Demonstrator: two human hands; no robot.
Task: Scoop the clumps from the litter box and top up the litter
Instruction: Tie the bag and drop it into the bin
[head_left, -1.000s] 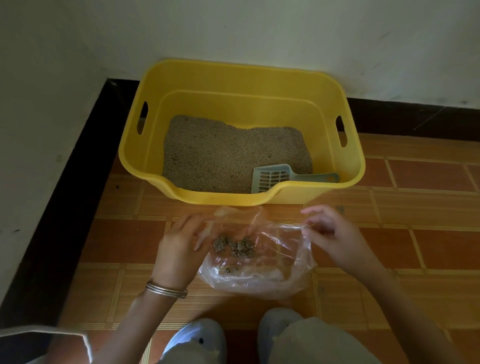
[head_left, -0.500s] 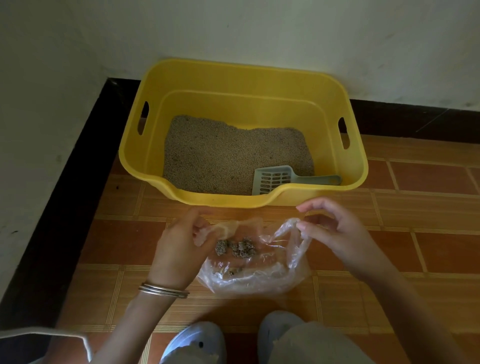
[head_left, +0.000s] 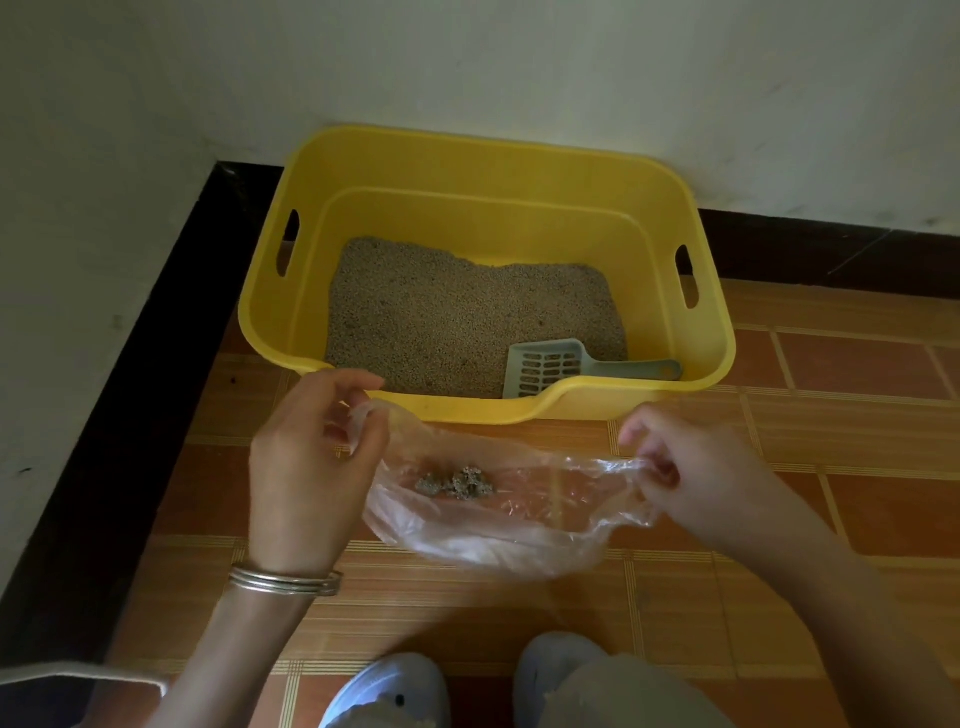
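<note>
Down on the tiled floor (head_left: 857, 509), crouching just in front of the box (head_left: 493, 140). Pinching the bag (head_left: 519, 540) at both ends of its mouth: bunching the left rim between thumb and curled fingers of the left hand (head_left: 306, 467), nipping a twisted strand of the right rim in the curled fingers of the right hand (head_left: 696, 467). Stretching the mouth wide, both hands well apart. Cradling a small heap of clumps (head_left: 457, 483) in the sagging middle, nearer the left hand. Possibly resting on the floor underneath, possibly hanging clear; not telling which. Judging the film thin, soft, slick and nearly weightless, with the clumps adding little load: likely crumpling and slipping through loose fingers, likely tearing if yanked. Best taking hold at the rim, gathering plenty of film into each pinch rather than a single edge, and holding the middle lowest against anything rolling out. Leaving the scoop (head_left: 550, 364) lying inside the box at its near right corner, slotted head on the litter (head_left: 441, 312), handle pointing right. Judging that as stiff, light plastic, easiest gripping by the handle. Reckoning the scooping largely done, with no clumps plainly showing on the litter, and the topping-up not yet begun.
</note>
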